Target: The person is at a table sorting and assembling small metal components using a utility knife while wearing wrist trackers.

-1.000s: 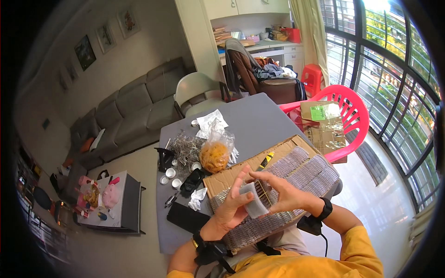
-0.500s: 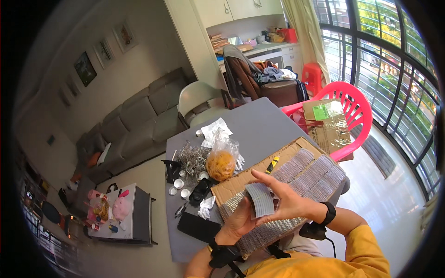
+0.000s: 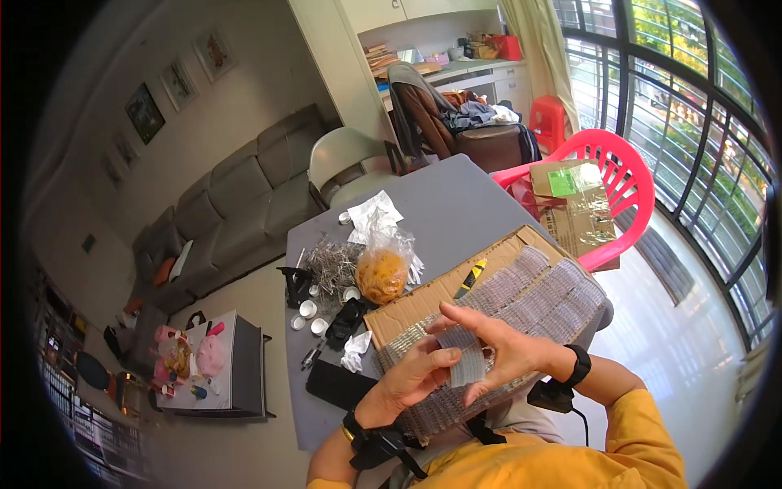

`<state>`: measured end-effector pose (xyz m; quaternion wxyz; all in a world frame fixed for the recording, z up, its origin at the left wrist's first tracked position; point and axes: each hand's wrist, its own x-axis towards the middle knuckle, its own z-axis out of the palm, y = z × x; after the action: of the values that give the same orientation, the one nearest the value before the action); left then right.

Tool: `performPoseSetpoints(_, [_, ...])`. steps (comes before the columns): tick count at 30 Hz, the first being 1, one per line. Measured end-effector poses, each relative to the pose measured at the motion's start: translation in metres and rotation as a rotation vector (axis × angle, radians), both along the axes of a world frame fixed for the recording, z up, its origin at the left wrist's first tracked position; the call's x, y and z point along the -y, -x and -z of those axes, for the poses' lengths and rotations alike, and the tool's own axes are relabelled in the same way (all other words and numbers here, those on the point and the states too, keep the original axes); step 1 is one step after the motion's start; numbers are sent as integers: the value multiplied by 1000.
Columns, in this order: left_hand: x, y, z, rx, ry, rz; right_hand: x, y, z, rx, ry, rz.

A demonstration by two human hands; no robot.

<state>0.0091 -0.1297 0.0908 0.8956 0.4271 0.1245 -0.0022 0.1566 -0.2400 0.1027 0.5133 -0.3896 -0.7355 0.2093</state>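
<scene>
Between my hands is a small block of grey, ridged strips [image 3: 467, 364], tilted over the near part of a cardboard tray [image 3: 407, 319]. My left hand [image 3: 411, 376] grips its left side, the thumb lying across the face. My right hand [image 3: 513, 350] curves around the other side, index finger above and thumb below; its other fingers are partly hidden behind the block. Beneath them the tray carries dense rows of similar greyish ridged pieces [image 3: 533, 306]. A yellow and black utility knife [image 3: 471, 278] lies on the tray's bare cardboard, beyond my hands.
Left of the tray, the grey table [image 3: 456, 200] holds a bag of orange rubber bands [image 3: 381, 275], a heap of thin metal pieces [image 3: 330, 269], several white caps [image 3: 308, 309], crumpled tissue [image 3: 355, 350] and a black phone-like slab [image 3: 338, 385]. A pink chair [image 3: 639, 191] bears a cardboard box [image 3: 582, 228].
My left hand has shifted its hold, its thumb now across the block's face. The block looks turned and lies more covered by my fingers. The view has shifted slightly.
</scene>
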Motion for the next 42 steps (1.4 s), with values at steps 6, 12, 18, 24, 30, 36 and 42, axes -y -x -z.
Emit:
performPoseSetpoints(6, [7, -2, -7, -42, 44, -9, 8, 2, 1, -144, 88, 20])
performPoseSetpoints(12, [11, -4, -7, 2, -151, -15, 11, -1, 15, 151, -142, 97])
performPoseSetpoints(18, [15, -8, -14, -24, 39, -11, 12, -5, 21, -17, -93, 103])
performPoseSetpoints(24, [26, -7, -8, 45, -124, -140, 14, -1, 11, 99, -81, 150])
performPoseSetpoints(30, [17, 7, 2, 133, 297, -200, 18, 1, 3, 181, -126, 319])
performPoseSetpoints(36, [11, 9, 18, 130, 216, -224, 13, 10, 5, 339, -285, 394])
performPoseSetpoints(42, [15, 15, 12, 182, 164, -89, 11, 17, 5, 263, -516, 467])
